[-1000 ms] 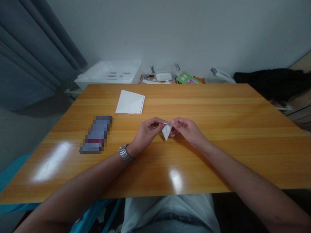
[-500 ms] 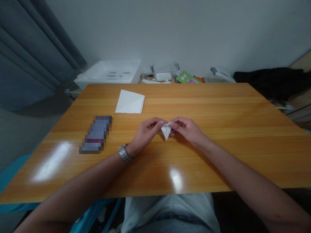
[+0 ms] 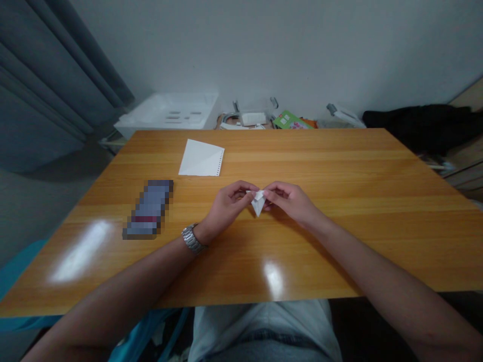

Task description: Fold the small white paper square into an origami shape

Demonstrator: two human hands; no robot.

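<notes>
Between my two hands is a small piece of folded white paper [image 3: 258,205], its pointed end toward me and its wider top edge away. My left hand [image 3: 231,198] pinches the upper left corner with thumb and fingers. The upper right side is gripped by my right hand [image 3: 289,198], its thumb lying over the paper. Part of the paper is hidden behind the fingertips. A metal-banded watch [image 3: 193,239] is on my left wrist.
A white paper sheet [image 3: 202,158] with a perforated edge lies on the wooden table [image 3: 320,166]. Left of my hands is a pixelated dark flat object [image 3: 148,208]. Behind the table stand a white foam box [image 3: 169,110] and a green booklet [image 3: 290,120].
My left thumb and fingers have shifted slightly at the paper's upper left corner. More of its top edge and a small folded flap now show. My right hand stays nearly still.
</notes>
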